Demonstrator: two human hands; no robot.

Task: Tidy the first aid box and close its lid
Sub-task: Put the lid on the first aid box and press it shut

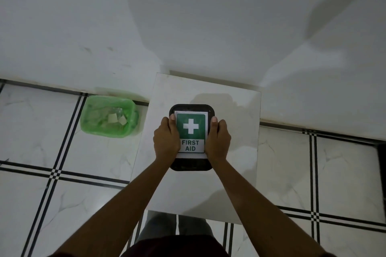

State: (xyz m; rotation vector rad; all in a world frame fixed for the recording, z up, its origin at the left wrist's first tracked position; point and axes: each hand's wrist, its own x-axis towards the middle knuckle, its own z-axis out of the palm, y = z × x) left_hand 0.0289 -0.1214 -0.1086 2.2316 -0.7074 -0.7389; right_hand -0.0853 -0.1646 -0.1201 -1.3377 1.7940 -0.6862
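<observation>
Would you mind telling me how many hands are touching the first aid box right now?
2. The left hand grips the left side of the first aid box, and the right hand grips its right side, thumbs resting on the lid.

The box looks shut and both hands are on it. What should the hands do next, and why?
Probably press down gently along both edges, then let go. The lid with the FIRST AID label already lies flat on the black box, and the left hand and right hand grip its sides, so only seating it seems left.
</observation>
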